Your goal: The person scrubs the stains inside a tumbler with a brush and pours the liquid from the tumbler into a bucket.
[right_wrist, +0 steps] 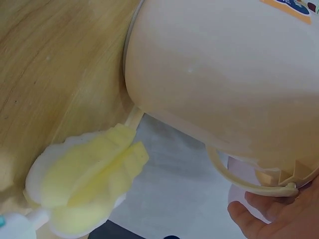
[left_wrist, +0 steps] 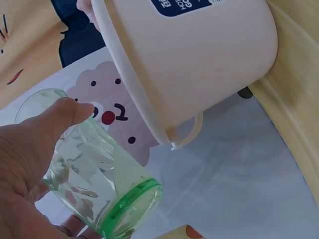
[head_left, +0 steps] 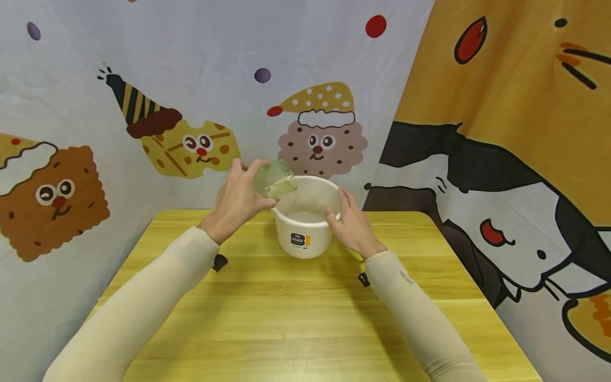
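My left hand (head_left: 238,193) grips a clear green drinking glass (head_left: 274,179), fingers and thumb around its side. The glass is tilted at the left rim of a cream plastic bucket (head_left: 285,233), its mouth leaning toward the bucket. In the left wrist view the thick green base of the glass (left_wrist: 94,169) points away from the bucket wall (left_wrist: 199,64). The bucket stands upright on the table, with a label on its front. My right hand (head_left: 352,225) holds the bucket's right rim, thumb at the edge, fingers outside beside the handle (right_wrist: 239,185).
A yellow and white sponge brush (right_wrist: 89,179) lies on the wooden table (head_left: 286,318) just right of the bucket, mostly hidden by my right hand in the head view. A cartoon-printed cloth (head_left: 215,53) hangs close behind the table.
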Motion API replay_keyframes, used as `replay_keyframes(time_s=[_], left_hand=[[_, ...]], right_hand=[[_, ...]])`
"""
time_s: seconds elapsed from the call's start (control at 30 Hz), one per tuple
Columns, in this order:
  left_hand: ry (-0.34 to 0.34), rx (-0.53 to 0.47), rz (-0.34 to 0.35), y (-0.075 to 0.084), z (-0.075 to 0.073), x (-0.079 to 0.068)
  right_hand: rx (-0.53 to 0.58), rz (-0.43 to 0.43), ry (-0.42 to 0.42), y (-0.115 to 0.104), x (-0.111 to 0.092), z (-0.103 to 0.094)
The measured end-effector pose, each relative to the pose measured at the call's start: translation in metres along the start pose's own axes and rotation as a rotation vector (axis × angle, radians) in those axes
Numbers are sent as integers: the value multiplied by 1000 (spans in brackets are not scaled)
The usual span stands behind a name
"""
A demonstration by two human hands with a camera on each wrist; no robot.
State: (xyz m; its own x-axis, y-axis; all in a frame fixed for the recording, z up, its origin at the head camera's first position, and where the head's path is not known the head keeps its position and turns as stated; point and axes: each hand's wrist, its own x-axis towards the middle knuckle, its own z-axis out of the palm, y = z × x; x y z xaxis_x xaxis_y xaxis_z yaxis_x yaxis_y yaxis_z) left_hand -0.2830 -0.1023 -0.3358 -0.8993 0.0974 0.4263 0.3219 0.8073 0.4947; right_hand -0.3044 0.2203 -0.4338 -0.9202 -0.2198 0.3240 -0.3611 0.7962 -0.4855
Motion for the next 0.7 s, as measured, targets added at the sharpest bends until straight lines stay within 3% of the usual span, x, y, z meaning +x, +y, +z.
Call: replay_keyframes(time_s=[0.7], left_hand=[[0,124,104,3,2,11]], right_hand=[[15,-1,17,1,-1,4]])
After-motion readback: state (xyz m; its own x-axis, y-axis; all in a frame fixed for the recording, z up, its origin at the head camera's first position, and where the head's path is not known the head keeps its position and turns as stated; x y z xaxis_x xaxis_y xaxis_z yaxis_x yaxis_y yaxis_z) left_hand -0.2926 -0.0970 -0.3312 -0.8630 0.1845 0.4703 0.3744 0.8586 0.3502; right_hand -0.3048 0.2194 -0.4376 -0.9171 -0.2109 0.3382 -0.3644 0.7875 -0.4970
